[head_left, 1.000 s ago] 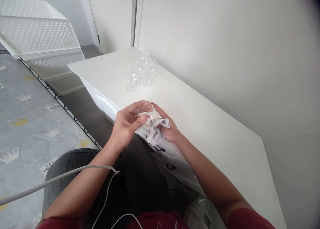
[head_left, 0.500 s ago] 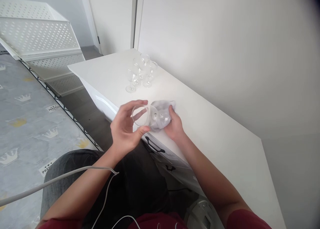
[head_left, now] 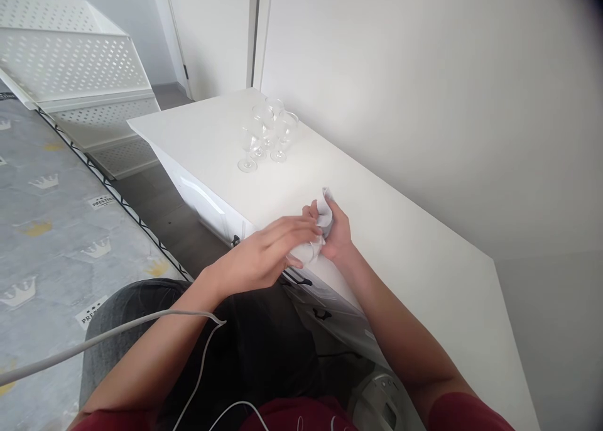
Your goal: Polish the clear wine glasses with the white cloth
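My left hand (head_left: 264,255) lies over a clear stemmed glass (head_left: 305,252), fingers closed around its bowl, just above the front edge of the white cabinet top (head_left: 377,230). My right hand (head_left: 336,233) is wrapped around a pale grey cloth (head_left: 325,212) pressed against the same glass. Most of the glass is hidden under my fingers and the cloth.
Several clear stemmed glasses (head_left: 266,136) stand grouped at the far end of the cabinet top, near the wall. A white perforated rack (head_left: 70,73) stands at the far left on the floor. A grey crown-patterned mat (head_left: 51,230) lies left. White cables (head_left: 141,324) cross my lap.
My left hand turned over and now covers the glass, which earlier showed its open rim. The cloth moved from below the glass up to its far side in my right hand.
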### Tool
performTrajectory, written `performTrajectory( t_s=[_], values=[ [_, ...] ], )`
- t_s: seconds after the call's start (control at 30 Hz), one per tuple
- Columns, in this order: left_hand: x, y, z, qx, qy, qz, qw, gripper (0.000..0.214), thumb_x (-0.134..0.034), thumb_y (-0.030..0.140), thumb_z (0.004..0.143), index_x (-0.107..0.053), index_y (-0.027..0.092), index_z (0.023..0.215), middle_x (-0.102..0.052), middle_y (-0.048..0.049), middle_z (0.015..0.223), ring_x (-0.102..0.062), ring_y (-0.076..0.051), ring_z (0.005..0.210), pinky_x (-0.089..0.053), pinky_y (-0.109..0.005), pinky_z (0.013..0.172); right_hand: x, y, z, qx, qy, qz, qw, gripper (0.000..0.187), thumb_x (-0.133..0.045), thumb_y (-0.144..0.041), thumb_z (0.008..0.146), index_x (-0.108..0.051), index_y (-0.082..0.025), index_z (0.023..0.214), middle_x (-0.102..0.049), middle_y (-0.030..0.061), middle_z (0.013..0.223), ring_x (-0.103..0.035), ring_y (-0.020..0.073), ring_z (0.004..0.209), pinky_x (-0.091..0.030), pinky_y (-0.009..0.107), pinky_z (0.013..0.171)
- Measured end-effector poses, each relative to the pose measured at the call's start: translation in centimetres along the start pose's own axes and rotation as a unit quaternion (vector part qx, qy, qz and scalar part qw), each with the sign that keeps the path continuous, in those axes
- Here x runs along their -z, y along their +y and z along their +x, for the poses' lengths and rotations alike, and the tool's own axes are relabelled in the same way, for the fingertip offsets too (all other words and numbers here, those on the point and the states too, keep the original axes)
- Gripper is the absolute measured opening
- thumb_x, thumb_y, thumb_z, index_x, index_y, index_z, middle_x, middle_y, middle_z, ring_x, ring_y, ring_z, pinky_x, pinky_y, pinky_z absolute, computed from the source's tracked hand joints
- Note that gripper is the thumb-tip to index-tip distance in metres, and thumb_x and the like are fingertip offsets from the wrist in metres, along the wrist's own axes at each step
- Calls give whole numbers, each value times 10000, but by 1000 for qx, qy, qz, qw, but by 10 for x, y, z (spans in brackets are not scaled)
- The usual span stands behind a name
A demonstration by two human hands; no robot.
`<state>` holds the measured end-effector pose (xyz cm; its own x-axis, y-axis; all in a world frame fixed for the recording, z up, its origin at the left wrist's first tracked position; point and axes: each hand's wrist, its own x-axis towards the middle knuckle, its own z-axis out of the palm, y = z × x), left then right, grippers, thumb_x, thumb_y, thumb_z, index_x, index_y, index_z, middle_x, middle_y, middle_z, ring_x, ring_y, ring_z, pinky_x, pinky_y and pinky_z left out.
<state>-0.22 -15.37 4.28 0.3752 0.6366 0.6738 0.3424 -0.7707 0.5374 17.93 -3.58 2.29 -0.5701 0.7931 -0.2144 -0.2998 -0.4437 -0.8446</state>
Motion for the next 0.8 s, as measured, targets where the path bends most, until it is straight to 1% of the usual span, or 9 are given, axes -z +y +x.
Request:
performTrajectory(
  t_s=[0.07, 0.13, 0.23, 0.33, 0.43, 0.53, 0.67, 0.73, 0.8],
  values=[
    [0, 1, 0, -39, -20, 3, 999, 582, -573, 58, 1009, -459, 252, 1545, -656, -144, 1479, -536, -287, 1498, -522, -518, 1217, -2, 1, -1, 8, 16, -18, 1000, 552, -706, -657, 888, -487, -233, 611, -454, -16, 608, -443, 128, 541, -447, 288, 519],
    [-5, 2, -1, -17, 24, 9, 1000, 580, -627, 88, 1000, -474, 253, 1535, -653, -142, 1484, -560, -289, 1475, -529, -511, 1214, -5, 3, -3, 60, 54, -31, 996, 526, -698, -635, 907, -502, -232, 631, -483, -12, 624, -460, 129, 544, -450, 293, 528],
    [-18, 1, -1, 99, 166, -21, 981, 575, -779, 253, 952, -520, 256, 1465, -651, -140, 1456, -631, -292, 1384, -591, -482, 1136, -8, 8, -7, 190, 112, -76, 972, 504, -614, -623, 968, -517, -235, 660, -511, 0, 666, -440, 132, 517, -400, 308, 490],
    [-26, 0, 0, 261, 259, -85, 926, 553, -813, 445, 918, -528, 246, 1347, -656, -131, 1382, -677, -291, 1306, -651, -434, 992, -6, 12, -11, 319, 148, -171, 921, 498, -554, -610, 1005, -548, -234, 678, -529, 21, 696, -475, 157, 566, -388, 322, 514],
    [-26, 1, 3, 418, 220, -116, 874, 512, -676, 614, 972, -517, 223, 1264, -692, -99, 1173, -777, -227, 945, -639, -352, 772, -3, 15, -13, 401, 172, -262, 861, 493, -550, -611, 1018, -597, -224, 717, -526, 24, 696, -492, 170, 612, -401, 336, 565],
    [-21, 3, 6, 488, 152, -87, 855, 530, -527, 712, 1007, -583, 205, 1150, -683, -30, 904, -649, -148, 582, -501, -298, 588, -1, 16, -12, 420, 190, -295, 837, 460, -522, -551, 1057, -612, -219, 751, -516, 18, 687, -486, 167, 610, -405, 347, 588],
    [-18, -3, 3, 510, 125, -43, 850, 602, -404, 709, 1045, -646, 195, 845, -661, -31, 670, -632, -195, 656, -449, -309, 653, 3, 17, -13, 473, 157, -331, 802, 407, -510, -490, 1060, -622, -228, 770, -564, 37, 719, -496, 175, 594, -384, 363, 553],
    [-18, -10, 0, 536, 110, -101, 831, 646, -347, 698, 1058, -668, 194, 813, -643, -32, 586, -619, -202, 634, -440, -307, 639, 6, 17, -14, 518, 134, -366, 761, 386, -530, -497, 1036, -618, -236, 765, -615, 62, 768, -532, 197, 618, -397, 377, 546],
    [-18, -14, -1, 544, 113, -151, 818, 653, -331, 705, 1057, -689, 192, 869, -604, -16, 526, -587, -197, 575, -415, -299, 589, 6, 17, -16, 534, 127, -380, 744, 388, -534, -510, 1024, -612, -239, 756, -634, 76, 789, -551, 210, 631, -410, 386, 544]
  ],
)
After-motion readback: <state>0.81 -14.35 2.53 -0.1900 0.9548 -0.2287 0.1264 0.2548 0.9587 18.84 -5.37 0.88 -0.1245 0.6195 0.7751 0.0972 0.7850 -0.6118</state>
